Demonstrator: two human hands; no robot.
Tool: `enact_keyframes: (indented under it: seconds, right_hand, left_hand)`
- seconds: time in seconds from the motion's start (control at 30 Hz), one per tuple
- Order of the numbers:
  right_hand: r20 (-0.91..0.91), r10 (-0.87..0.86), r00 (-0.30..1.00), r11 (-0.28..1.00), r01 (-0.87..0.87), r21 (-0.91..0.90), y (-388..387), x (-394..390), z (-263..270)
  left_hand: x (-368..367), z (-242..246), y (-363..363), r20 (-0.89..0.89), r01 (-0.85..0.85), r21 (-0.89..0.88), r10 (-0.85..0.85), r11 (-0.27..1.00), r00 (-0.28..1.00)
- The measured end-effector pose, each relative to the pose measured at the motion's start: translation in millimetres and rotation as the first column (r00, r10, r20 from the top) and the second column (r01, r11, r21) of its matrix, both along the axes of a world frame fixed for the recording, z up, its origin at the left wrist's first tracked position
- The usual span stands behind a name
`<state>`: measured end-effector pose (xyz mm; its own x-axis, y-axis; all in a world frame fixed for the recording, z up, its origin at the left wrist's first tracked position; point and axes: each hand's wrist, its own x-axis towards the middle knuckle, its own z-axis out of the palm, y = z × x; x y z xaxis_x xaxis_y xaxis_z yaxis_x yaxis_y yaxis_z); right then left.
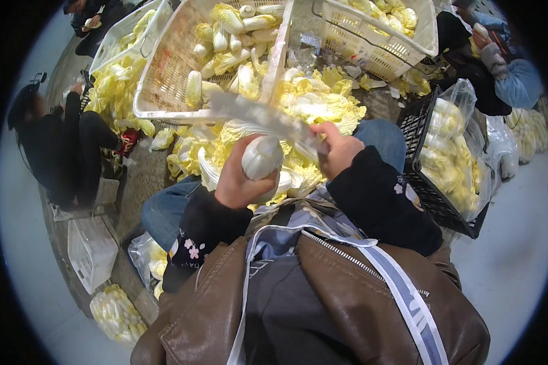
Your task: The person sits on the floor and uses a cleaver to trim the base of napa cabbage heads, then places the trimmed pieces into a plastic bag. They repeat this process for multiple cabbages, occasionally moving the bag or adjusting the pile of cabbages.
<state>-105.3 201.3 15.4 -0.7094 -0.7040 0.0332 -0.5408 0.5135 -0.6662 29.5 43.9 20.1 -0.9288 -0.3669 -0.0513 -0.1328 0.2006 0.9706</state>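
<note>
My left hand [242, 180] grips a napa cabbage [262, 157], its pale base turned up towards me. In my right hand [338, 150] is the handle of a broad-bladed knife [265, 116], blurred, its blade pointing left above and beyond the cabbage. Whether the blade touches the cabbage I cannot tell. Under and past both hands lies a heap of loose yellow and white cabbage leaves [322, 102]. Beyond the knife, a large worn plastic crate [164, 59] holds several trimmed cabbages [228, 41].
At the right stands a black crate [411, 132] with bagged cabbages [447, 155]. Another white crate [370, 54] of cabbages is at the upper right. People sit at left [50, 146] and upper right [507, 68]. A white basket [91, 251] and a cabbage bag [118, 315] stand lower left.
</note>
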Motion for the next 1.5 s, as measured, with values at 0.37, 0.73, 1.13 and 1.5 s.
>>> enact_keyframes:
  seconds: [0.37, 0.73, 1.13, 1.5]
  right_hand:
    - [0.776, 0.195, 0.6, 0.941, 0.108, -0.32, -7, -21, -30]
    - [0.861, 0.236, 0.451, 0.935, 0.135, -0.328, -4, -22, -56]
    - [0.761, 0.297, 0.577, 0.928, 0.013, -0.372, 0, -28, -49]
    - [0.829, 0.333, 0.45, 0.908, 0.086, -0.411, 6, -32, -65]
  left_hand:
    - [-12, -4, -1, 0.034, -0.059, 0.668, 0.048, 0.742, 0.998]
    - [-28, -32, 5, 0.171, -0.143, 0.467, 0.07, 0.873, 0.983]
    - [-26, -7, -3, 0.148, 0.044, 0.004, -0.044, 0.999, 0.988]
    - [-25, -21, -23, -0.023, 0.052, 0.259, -0.048, 0.965, 0.999]
